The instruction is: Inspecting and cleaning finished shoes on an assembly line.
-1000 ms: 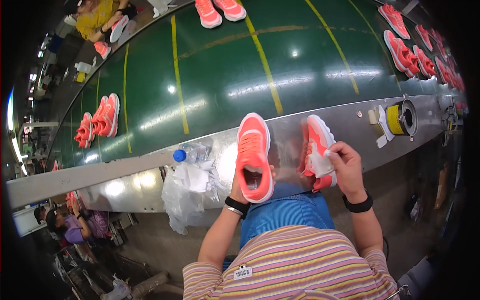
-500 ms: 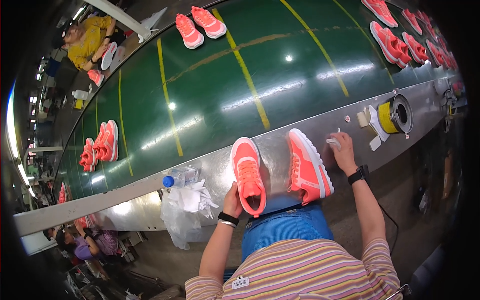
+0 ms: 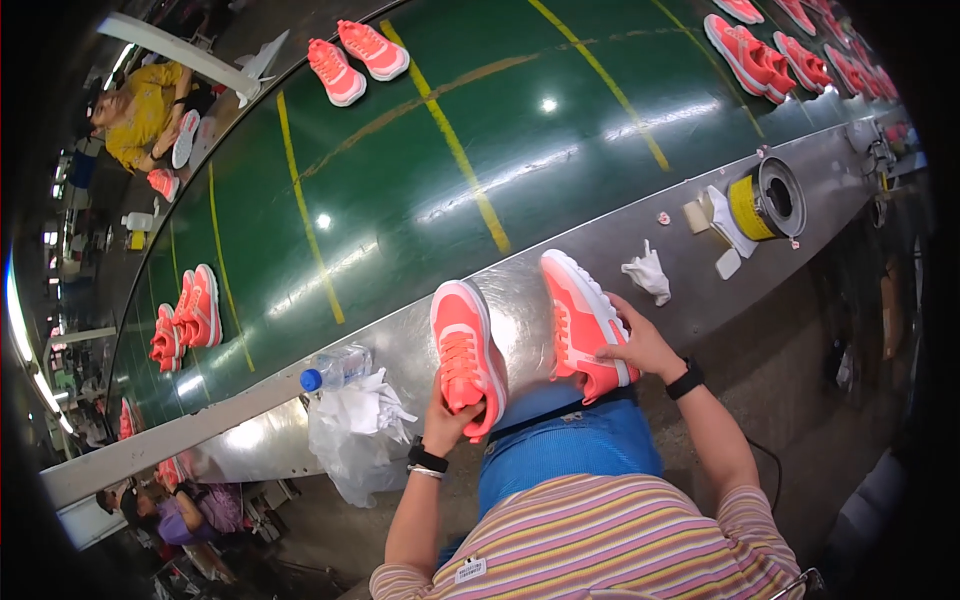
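Two coral sneakers with white soles are in front of me at the metal ledge. My left hand (image 3: 447, 415) grips the left sneaker (image 3: 459, 345) at its heel, fingers at the collar. My right hand (image 3: 640, 342) is closed around the heel end of the right sneaker (image 3: 577, 318), which lies tilted on its side with its sole facing right. A crumpled white cloth (image 3: 648, 273) lies on the ledge, just beyond my right hand and apart from it.
A yellow-labelled tin (image 3: 767, 200) stands right on the metal ledge (image 3: 705, 295), beside white pads. A water bottle (image 3: 338, 368) and a plastic bag with white paper (image 3: 360, 420) are at left. Beyond, a green conveyor (image 3: 380, 240) carries more coral sneakers (image 3: 373, 50). Co-workers sit at far left.
My right hand has let go of the white cloth, leaving it on the ledge, and has taken hold of the right sneaker. My left hand has moved its grip onto the left sneaker's heel collar.
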{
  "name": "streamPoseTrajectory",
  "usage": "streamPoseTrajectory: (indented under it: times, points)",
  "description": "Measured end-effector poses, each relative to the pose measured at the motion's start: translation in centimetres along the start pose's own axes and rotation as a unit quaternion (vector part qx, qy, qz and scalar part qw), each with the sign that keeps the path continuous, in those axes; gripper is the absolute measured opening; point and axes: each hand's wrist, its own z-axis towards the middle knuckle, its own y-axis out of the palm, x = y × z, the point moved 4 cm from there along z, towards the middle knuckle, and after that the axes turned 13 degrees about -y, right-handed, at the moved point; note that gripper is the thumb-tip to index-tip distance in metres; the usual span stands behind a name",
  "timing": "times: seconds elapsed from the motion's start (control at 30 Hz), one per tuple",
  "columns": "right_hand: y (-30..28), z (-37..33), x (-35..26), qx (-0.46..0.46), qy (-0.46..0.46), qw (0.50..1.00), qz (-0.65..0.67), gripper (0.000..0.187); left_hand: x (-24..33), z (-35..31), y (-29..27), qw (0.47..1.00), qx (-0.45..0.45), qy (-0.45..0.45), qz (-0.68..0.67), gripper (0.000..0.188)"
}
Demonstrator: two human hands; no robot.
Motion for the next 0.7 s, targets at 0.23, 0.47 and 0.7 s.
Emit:
streamPoseTrajectory:
  times: [0.23,0.47,0.7]
  points:
    - [1.1,-1.1,2.0,0.042,-0.040,0.972,0.230,0.072,-2.2,0.4,-0.9,0.999,-0.033,-0.030,-0.016,0.060]
    - [3.1,-0.8,0.7,0.055,0.013,0.920,0.387,0.059,-1.7,0.8,-1.2,1.000,-0.024,0.000,-0.007,0.060]
    - [3.1,-0.1,-0.5,0.062,0.029,0.916,0.396,0.066,-0.2,-0.1,-0.6,1.000,-0.004,0.004,-0.014,0.044]
